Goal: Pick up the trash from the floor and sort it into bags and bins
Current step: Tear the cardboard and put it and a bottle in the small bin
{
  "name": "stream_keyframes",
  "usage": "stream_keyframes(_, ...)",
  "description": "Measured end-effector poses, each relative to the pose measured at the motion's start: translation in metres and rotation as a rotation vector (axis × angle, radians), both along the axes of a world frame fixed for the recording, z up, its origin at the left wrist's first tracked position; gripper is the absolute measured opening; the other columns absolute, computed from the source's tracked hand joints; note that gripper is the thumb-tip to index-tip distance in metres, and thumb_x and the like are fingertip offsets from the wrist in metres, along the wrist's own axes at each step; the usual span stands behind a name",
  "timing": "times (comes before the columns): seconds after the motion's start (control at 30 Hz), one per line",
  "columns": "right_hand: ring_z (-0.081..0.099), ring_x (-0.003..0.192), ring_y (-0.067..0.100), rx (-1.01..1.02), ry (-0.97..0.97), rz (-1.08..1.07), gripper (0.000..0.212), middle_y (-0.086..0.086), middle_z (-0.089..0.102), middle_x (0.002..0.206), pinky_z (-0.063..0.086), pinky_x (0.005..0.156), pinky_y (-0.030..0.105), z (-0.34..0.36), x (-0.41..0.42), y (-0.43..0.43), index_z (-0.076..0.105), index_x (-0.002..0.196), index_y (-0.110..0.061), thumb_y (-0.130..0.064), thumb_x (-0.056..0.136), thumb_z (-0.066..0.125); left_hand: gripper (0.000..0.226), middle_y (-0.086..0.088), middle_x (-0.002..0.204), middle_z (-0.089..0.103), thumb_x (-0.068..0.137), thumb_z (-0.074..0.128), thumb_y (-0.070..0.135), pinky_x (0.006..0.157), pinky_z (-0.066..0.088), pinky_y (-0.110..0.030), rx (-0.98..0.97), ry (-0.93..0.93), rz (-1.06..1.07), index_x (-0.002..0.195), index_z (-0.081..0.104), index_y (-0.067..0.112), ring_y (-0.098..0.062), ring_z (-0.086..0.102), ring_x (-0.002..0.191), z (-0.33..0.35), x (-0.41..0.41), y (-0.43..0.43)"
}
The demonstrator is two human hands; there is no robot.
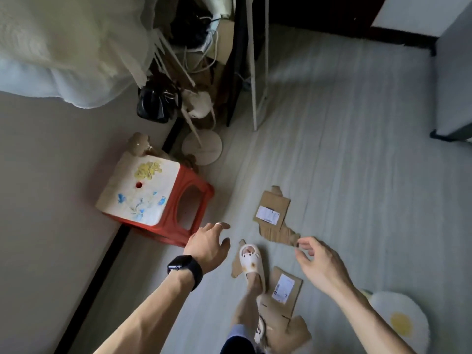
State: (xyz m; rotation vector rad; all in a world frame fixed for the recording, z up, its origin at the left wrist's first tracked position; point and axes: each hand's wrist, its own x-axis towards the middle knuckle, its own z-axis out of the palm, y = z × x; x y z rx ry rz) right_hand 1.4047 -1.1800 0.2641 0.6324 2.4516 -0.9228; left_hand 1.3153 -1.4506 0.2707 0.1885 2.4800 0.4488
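Two flattened cardboard pieces lie on the pale floor. The farther cardboard piece (273, 215) carries a white label and lies ahead of my feet. The nearer cardboard piece (283, 302), also labelled, lies beside my right foot and partly under my leg. A small cardboard scrap (236, 268) sticks out from under my slipper (250, 261). My right hand (319, 261) hovers with loosely curled fingers just at the torn lower corner of the farther piece, holding nothing. My left hand (208, 245), with a black watch on the wrist, is spread above the floor and holds nothing.
A red plastic stool (158, 198) with a painted white top stands against the left wall. Behind it are a round fan base (203, 146), a black bag (153, 103), cables and white rack legs. A daisy-shaped rug (401, 320) lies at lower right.
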Motion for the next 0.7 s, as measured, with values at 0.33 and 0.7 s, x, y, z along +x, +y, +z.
stream_keyframes(0.33, 0.059, 0.118, 0.021, 0.115, -0.22, 0.206, 0.035, 0.0, 0.065, 0.127, 0.045, 0.091, 0.029, -0.109, -0.155, 0.081, 0.054, 0.126, -0.022, -0.037, 0.095, 0.056, 0.043, 0.001, 0.142, 0.049, 0.095, 0.046, 0.036, 0.105, 0.042, -0.04, -0.045, -0.24, 0.004, 0.137, 0.047, 0.031, -0.021, 0.051, 0.125, -0.128, -0.135, 0.089)
stream_keyframes(0.7, 0.056, 0.121, 0.028, 0.179, -0.444, 0.424, 0.047, 0.008, 0.059, 0.132, 0.049, 0.095, 0.038, -0.274, -0.306, 0.128, 0.04, 0.136, -0.02, -0.039, 0.095, 0.052, 0.047, 0.002, 0.142, 0.048, 0.092, 0.049, 0.035, 0.104, 0.043, -0.037, -0.06, -0.446, 0.193, 0.139, 0.045, 0.032, -0.021, 0.05, 0.125, -0.284, -0.178, 0.135)
